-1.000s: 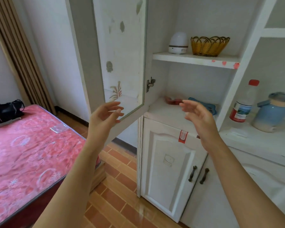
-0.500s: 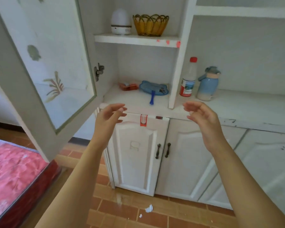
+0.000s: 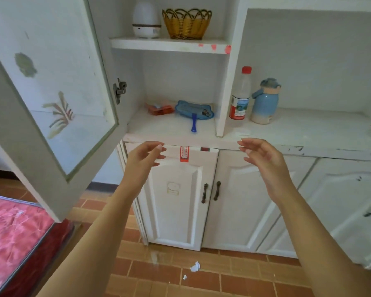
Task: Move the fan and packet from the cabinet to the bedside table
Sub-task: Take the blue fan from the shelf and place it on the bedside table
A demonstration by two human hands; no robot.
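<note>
A flat blue hand fan point(image 3: 195, 110) with a blue handle lies on the lower shelf of the open white cabinet point(image 3: 171, 129). Just left of it lies an orange-red packet point(image 3: 159, 108), touching or nearly touching the fan. My left hand point(image 3: 145, 156) hovers below the shelf's front edge, fingers apart and holding nothing. My right hand point(image 3: 259, 155) hovers at the same height further right, also spread and holding nothing. Both hands are in front of and below the fan and packet, apart from them.
The glass cabinet door point(image 3: 51, 99) stands swung open on the left. A white humidifier point(image 3: 145, 18) and wicker basket point(image 3: 186, 23) sit on the upper shelf. A red-capped bottle point(image 3: 241, 95) and blue jug point(image 3: 265, 101) stand on the counter. A red-covered bed point(image 3: 11, 239) is at lower left.
The view has swung right and settled square on the cabinet, bringing the fan and packet into full sight. Both hands stay raised and spread, now lower relative to the shelf.
</note>
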